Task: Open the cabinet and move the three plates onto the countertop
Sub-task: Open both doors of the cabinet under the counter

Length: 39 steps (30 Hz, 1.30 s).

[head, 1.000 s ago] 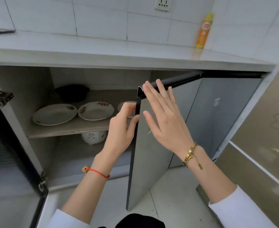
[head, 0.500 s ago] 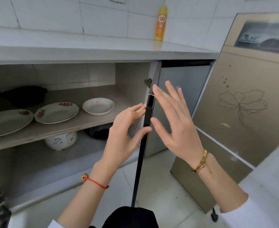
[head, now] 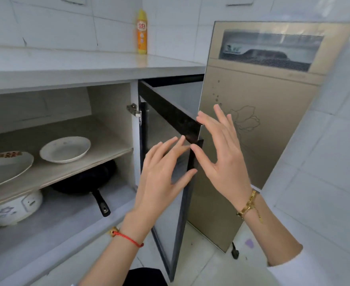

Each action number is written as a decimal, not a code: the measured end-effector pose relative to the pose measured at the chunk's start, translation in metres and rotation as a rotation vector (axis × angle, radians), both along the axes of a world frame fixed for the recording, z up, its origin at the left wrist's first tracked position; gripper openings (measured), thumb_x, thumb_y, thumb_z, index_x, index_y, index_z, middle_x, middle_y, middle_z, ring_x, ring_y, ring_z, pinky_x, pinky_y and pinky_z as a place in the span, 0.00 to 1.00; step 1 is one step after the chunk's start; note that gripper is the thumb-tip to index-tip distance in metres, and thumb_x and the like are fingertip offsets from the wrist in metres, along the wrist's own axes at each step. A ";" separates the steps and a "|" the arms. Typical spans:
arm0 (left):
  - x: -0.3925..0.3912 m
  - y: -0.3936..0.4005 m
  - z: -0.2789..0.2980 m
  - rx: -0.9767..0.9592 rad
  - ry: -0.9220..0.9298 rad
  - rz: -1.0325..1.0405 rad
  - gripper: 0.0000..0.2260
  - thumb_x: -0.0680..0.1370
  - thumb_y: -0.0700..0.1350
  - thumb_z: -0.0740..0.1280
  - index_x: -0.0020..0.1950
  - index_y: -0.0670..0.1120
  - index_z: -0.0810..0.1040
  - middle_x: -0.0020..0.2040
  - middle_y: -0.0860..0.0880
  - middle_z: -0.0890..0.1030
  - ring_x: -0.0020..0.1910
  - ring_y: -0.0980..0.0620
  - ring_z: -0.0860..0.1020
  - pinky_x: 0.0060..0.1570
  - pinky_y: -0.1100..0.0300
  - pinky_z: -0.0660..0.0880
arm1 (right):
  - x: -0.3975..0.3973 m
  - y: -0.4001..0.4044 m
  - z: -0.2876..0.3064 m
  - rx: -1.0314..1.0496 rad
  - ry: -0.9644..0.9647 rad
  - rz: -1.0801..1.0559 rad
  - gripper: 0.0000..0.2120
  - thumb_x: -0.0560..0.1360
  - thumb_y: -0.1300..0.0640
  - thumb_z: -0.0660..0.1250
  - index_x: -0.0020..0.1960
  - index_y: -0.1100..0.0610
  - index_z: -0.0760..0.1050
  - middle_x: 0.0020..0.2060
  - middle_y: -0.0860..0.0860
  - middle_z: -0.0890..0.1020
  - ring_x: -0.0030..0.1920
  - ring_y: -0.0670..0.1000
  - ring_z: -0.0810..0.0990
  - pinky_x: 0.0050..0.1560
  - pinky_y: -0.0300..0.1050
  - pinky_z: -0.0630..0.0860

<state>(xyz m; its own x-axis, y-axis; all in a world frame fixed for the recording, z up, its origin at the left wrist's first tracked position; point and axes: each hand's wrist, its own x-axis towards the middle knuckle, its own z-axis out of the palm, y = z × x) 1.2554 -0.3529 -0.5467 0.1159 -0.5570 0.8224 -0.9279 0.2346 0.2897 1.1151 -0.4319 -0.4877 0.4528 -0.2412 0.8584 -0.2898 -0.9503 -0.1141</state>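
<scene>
Both hands flank the open dark-framed grey cabinet door (head: 170, 182): the left hand (head: 159, 178) and right hand (head: 221, 159) raised, fingers spread, gripping nothing. At nine o'clock, two white ceramic plates (head: 65, 149) sit on the pale wooden shelf (head: 108, 141); a third is out of view.

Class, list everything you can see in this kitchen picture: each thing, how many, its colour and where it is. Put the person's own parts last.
Plates: two visible, white, on the cabinet's upper shelf; one cut off at the left edge.
Frying pan: one, black, lower shelf.
Rice cooker: one, white with blue flowers, lower shelf, left.
Bottle: one, yellow-orange, on the countertop by the wall.
Cabinet door: one, dark-edged, swung open.
Appliance: one, gold, right of the door.
Left hand: red string bracelet, open, at the door edge.
Right hand: gold bracelet, open, fingertips on the door.
</scene>
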 end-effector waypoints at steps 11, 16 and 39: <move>-0.027 -0.087 -0.021 0.196 -0.179 -0.049 0.36 0.79 0.55 0.64 0.80 0.53 0.47 0.81 0.56 0.46 0.80 0.50 0.46 0.77 0.42 0.51 | -0.042 -0.082 -0.002 -0.033 -0.013 -0.178 0.20 0.80 0.58 0.63 0.71 0.58 0.67 0.72 0.51 0.70 0.78 0.52 0.57 0.78 0.57 0.52; -0.041 -0.122 -0.018 0.265 -0.194 -0.032 0.36 0.80 0.56 0.62 0.81 0.52 0.44 0.81 0.53 0.42 0.80 0.48 0.41 0.75 0.38 0.47 | -0.049 -0.114 -0.004 -0.065 0.028 -0.339 0.20 0.81 0.57 0.61 0.72 0.57 0.65 0.74 0.51 0.67 0.79 0.52 0.54 0.78 0.57 0.52; -0.053 -0.149 -0.018 0.406 -0.173 -0.016 0.39 0.80 0.53 0.62 0.79 0.55 0.35 0.78 0.56 0.30 0.78 0.49 0.33 0.73 0.44 0.36 | -0.051 -0.144 -0.005 -0.065 0.028 -0.392 0.21 0.81 0.57 0.60 0.73 0.55 0.63 0.75 0.50 0.66 0.78 0.53 0.55 0.79 0.57 0.50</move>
<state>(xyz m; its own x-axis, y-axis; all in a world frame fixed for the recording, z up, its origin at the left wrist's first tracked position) 1.2023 -0.5019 -0.5643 -0.0155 -0.8399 0.5426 -0.9679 0.1487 0.2026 1.0638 -0.5755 -0.4929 0.3607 -0.3458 0.8662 -0.6341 -0.7720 -0.0441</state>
